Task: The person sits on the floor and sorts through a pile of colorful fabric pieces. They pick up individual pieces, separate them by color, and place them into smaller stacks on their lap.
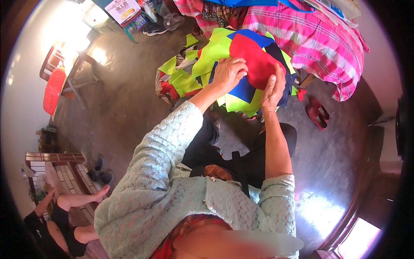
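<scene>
A rounded red fabric piece (253, 58) lies uppermost on a heap of neon yellow fabric pieces (211, 49) and blue fabric pieces (242, 90), with some black ones among them. At the red piece's left edge, my left hand (230, 74) has its fingers bent and closed on the fabric. My right hand (274, 88) rests along the right edge of the same piece, fingers stretched upward and thumb apart, touching the cloth. What supports the heap is mostly hidden beneath it.
Pink plaid cloth (302, 39) drapes over something behind the heap. Dark red slippers (318, 113) lie on the floor at right. A red plastic object (54, 88) stands at left beside a metal-legged stand (77, 88). Another person's bare legs (79, 200) show at lower left.
</scene>
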Demonstrator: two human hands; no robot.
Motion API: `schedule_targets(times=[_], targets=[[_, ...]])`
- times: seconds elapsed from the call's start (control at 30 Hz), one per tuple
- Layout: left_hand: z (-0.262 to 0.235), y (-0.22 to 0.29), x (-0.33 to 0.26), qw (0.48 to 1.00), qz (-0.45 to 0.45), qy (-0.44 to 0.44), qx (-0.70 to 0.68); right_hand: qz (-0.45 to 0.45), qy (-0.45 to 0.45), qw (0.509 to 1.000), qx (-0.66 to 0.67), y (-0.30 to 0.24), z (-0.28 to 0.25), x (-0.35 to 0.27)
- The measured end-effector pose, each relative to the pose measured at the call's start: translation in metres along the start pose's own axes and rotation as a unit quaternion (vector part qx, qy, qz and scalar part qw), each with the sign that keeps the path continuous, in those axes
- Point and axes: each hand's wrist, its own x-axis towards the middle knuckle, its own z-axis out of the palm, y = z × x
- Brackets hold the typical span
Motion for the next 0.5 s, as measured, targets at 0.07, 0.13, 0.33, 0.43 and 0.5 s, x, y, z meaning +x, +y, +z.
schedule_targets(times=[0.07,0.13,0.33,0.43,0.5], targets=[[0.001,-0.004,0.006,0.996,-0.068,-0.022,-0.055,0.027,0.053,0.997,0.044,0.003,-0.005,0.004],[0.004,-0.006,0.009,0.982,-0.159,-0.028,-0.098,0.052,0.092,0.993,0.057,0.012,-0.007,0.002],[-0.004,-0.027,0.037,0.920,-0.264,-0.032,-0.290,-0.025,0.090,0.994,-0.048,0.005,-0.005,0.001],[-0.005,-0.038,0.048,0.914,-0.254,0.007,-0.316,-0.034,0.060,0.996,-0.048,0.001,-0.005,-0.001],[-0.010,-0.029,0.048,0.917,-0.234,0.006,-0.323,-0.017,0.059,0.998,-0.030,0.004,-0.007,-0.002]])
